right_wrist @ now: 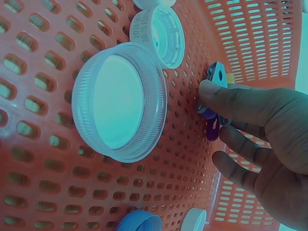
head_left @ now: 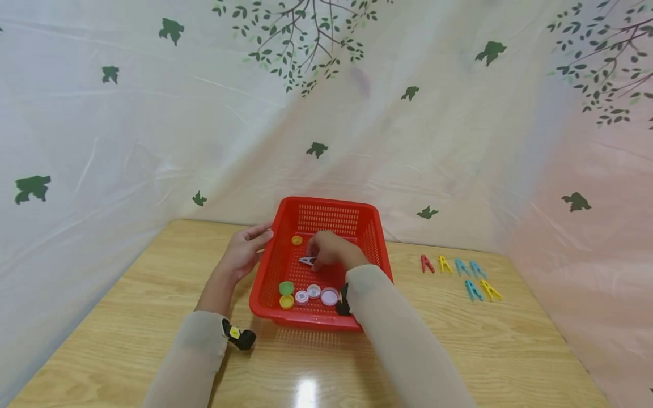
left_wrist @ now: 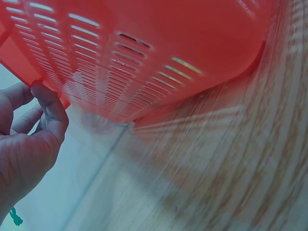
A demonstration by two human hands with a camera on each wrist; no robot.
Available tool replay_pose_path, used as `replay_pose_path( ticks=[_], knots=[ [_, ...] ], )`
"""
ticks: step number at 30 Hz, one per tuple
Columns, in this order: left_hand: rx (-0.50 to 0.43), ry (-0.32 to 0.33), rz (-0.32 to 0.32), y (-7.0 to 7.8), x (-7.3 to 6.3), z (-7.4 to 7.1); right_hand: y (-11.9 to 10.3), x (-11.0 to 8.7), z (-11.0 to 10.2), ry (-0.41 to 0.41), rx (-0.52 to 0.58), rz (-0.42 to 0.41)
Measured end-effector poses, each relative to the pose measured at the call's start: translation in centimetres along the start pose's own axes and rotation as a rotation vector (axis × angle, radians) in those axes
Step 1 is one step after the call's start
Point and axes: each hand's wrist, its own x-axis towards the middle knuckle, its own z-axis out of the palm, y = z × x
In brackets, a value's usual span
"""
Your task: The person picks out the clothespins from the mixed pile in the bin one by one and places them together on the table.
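Observation:
A red plastic basket (head_left: 318, 322) with slotted walls stands on the table. My left hand (head_left: 245, 249) pinches its left rim between thumb and fingers, also seen in the left wrist view. Inside, my right hand (head_left: 329, 249) pinches a pale clothespin (head_left: 308, 260) between thumb and fingers, low over the basket floor. A purple piece (right_wrist: 212, 130) shows just below that clothespin in the right wrist view; whether it is a separate clothespin I cannot tell. Bottle caps lie near the front: green (head_left: 287, 288), yellow (head_left: 287, 302), white (head_left: 302, 297) and a wide translucent one (head_left: 329, 296).
Another yellow cap (head_left: 297, 240) lies toward the back of the basket. In the right wrist view a blue cap (right_wrist: 139, 222) shows at the bottom edge. Right of the basket, several clothespins, including a red one (head_left: 427, 264), lie on the wooden table (head_left: 439, 323). A patterned curtain (head_left: 229, 141) hangs behind.

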Motion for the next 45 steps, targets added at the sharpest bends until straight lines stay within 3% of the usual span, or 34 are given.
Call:
replay_pose_path(
  ticks=[9, 24, 45],
  knots=[
    [-0.01, 0.006, -0.007, -0.1, -0.1, 0.0, 0.0, 0.2, 0.4, -0.003, -0.101, -0.062],
    [-0.018, -0.004, 0.001, 0.0, -0.1, 0.0, -0.3, 0.0, 0.1, -0.003, -0.116, -0.063],
    [-0.01, 0.003, -0.006, -0.2, 0.1, 0.0, -1.2, -0.7, -0.5, 0.037, -0.006, -0.038]
  ],
)
